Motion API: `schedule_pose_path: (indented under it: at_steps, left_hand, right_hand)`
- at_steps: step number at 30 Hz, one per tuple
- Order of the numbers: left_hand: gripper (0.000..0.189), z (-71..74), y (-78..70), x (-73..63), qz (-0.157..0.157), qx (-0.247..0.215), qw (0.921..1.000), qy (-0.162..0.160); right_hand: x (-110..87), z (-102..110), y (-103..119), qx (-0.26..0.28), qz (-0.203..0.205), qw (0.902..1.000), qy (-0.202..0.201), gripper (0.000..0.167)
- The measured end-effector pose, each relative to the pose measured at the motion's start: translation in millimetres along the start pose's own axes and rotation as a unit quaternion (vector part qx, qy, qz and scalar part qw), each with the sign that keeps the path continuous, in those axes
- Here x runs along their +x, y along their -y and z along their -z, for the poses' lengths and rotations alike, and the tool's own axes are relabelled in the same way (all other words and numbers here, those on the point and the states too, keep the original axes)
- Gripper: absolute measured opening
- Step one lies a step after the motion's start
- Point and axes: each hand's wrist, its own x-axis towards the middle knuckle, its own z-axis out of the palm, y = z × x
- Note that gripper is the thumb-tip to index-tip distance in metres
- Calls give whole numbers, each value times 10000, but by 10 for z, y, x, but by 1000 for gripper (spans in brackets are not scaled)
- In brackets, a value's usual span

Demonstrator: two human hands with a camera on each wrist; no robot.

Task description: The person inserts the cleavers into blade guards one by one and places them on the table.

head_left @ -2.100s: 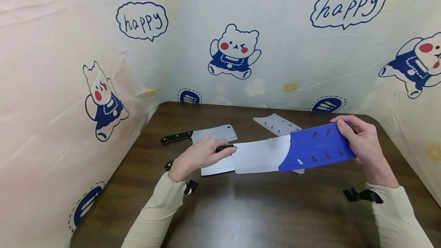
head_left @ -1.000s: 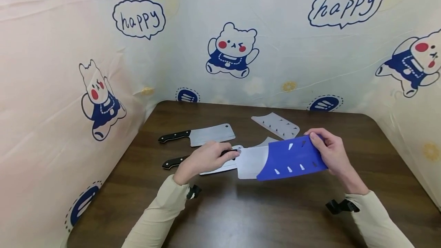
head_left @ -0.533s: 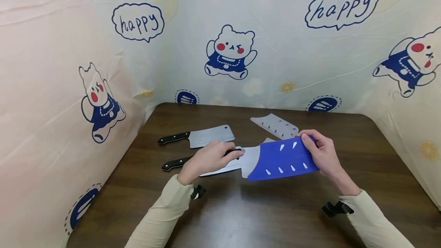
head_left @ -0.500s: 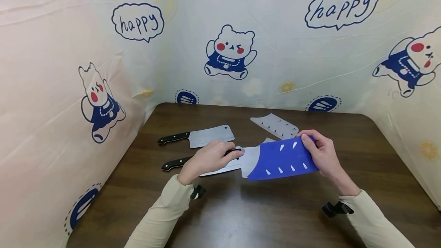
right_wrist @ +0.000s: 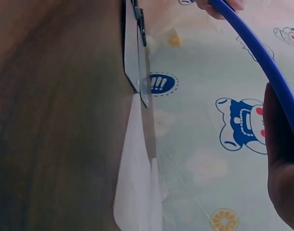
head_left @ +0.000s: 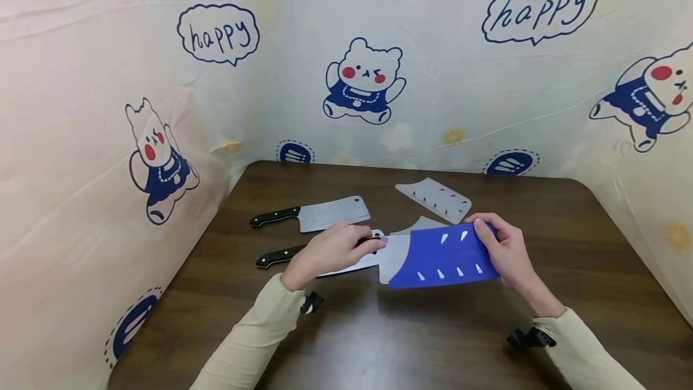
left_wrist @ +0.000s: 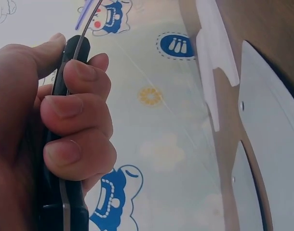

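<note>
My left hand (head_left: pixel 331 251) grips the black handle (left_wrist: pixel 70 120) of a cleaver held just above the brown table (head_left: pixel 411 342). A blue blade sheath (head_left: pixel 440 256) with small slots covers most of that cleaver's blade (head_left: pixel 392 254); only a short strip of steel shows by the handle. At the sheath's right end my right hand (head_left: pixel 500 250) holds it, thumb on top. In the right wrist view the sheath's blue edge (right_wrist: pixel 262 57) curves past my thumb (right_wrist: pixel 282 159).
A second cleaver (head_left: pixel 319 214) lies at the back left. A third cleaver (head_left: pixel 281 255) lies under my left hand. A white sheath (head_left: pixel 434 199) lies behind, and another white sheath (head_left: pixel 419 224) sits partly hidden. Cartoon-print sheets wall three sides.
The blue sheath has slid left along the blade, from covering about half of it to nearly all. My right hand moved left with it; my left hand stayed put.
</note>
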Motion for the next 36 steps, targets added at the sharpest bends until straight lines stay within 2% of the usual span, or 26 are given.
schedule_pose_path:
  at_steps: [10, 17, 22, 28, 31, 36]
  left_hand:
    - [38, -108, -59, 42, 83, -173, 9998, 98]
    - [33, -119, -88, 56, 43, -305, 9994, 165]
    - [32, -72, -111, 60, -150, -341, 9989, 285]
    - [30, 28, -149, 39, -220, -203, 9982, 513]
    - [29, 45, -174, 10, -279, -105, 9977, 612]
    - [26, 29, -220, -41, -352, 43, 9977, 572]
  right_hand:
    - [-27, -134, -5, 19, -8, 9999, 140, 28]
    - [-60, -40, 70, -412, 40, 9988, 263, 25]
    - [-58, 86, 148, -917, -45, 9929, 762, 25]
    - [-60, 202, 221, -1363, -324, 9795, 1448, 31]
    - [-74, 236, 224, -1418, -389, 9762, 1595, 32]
    - [-96, 259, 176, -1404, -373, 9741, 1734, 30]
